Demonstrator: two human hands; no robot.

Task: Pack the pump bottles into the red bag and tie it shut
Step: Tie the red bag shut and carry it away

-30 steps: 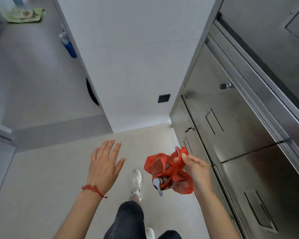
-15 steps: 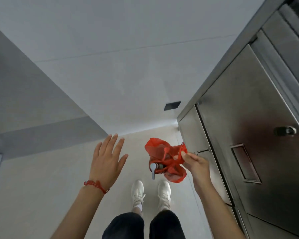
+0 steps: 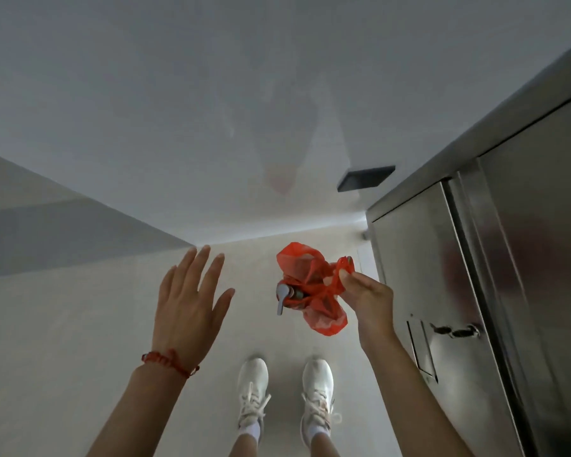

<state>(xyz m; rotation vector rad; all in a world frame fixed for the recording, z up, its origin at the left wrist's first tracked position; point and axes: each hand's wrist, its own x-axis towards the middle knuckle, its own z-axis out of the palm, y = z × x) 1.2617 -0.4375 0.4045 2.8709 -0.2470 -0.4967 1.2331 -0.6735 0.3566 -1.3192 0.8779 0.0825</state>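
The red bag (image 3: 314, 288) hangs in the air above the floor, knotted at the top. My right hand (image 3: 368, 298) pinches its knotted handles from the right. A grey pump head (image 3: 281, 293) of a pump bottle sticks out of the bag on its left side; the rest of the bottles is hidden inside the red plastic. My left hand (image 3: 188, 301) is held out flat to the left of the bag, fingers straight and spread, touching nothing. A red string bracelet sits on its wrist.
Stainless steel cabinet doors (image 3: 475, 308) with a latch (image 3: 455, 330) stand close on the right. A white wall (image 3: 211, 127) with a small black panel (image 3: 365, 178) rises ahead. My white shoes (image 3: 285, 390) stand side by side on the pale floor.
I have walked up to the wall, so it and the cabinet fill more of the view, and my feet now stand together. Both hands kept their pose, the right still holding the bag.
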